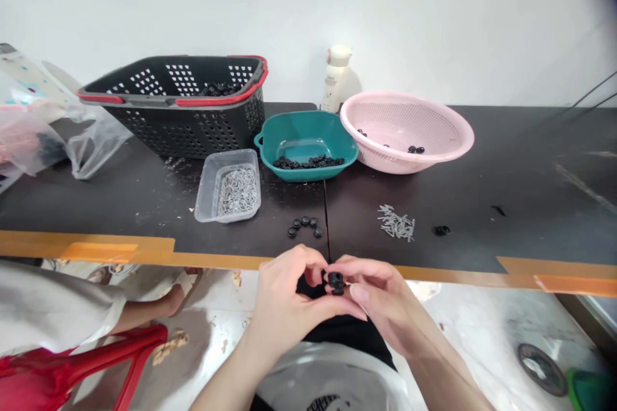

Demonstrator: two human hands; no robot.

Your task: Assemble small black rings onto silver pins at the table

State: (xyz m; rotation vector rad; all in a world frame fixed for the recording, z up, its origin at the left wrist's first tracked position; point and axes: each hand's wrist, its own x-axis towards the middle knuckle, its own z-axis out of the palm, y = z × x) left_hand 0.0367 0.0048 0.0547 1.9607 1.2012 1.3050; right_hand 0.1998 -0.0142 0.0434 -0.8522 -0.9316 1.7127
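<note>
My left hand and my right hand meet just below the table's front edge, fingers pinched together around small black round parts. On the black table just beyond them lies a small cluster of black round parts. To its right is a loose pile of small metal pins, and further right a single black part. A clear plastic tray holds many metal pins. A teal bowl holds more black parts.
A pink colander with a few black parts stands at the back right, a white bottle behind it. A black basket with red trim sits back left, plastic bags at far left. Another person's leg and a red stool show lower left.
</note>
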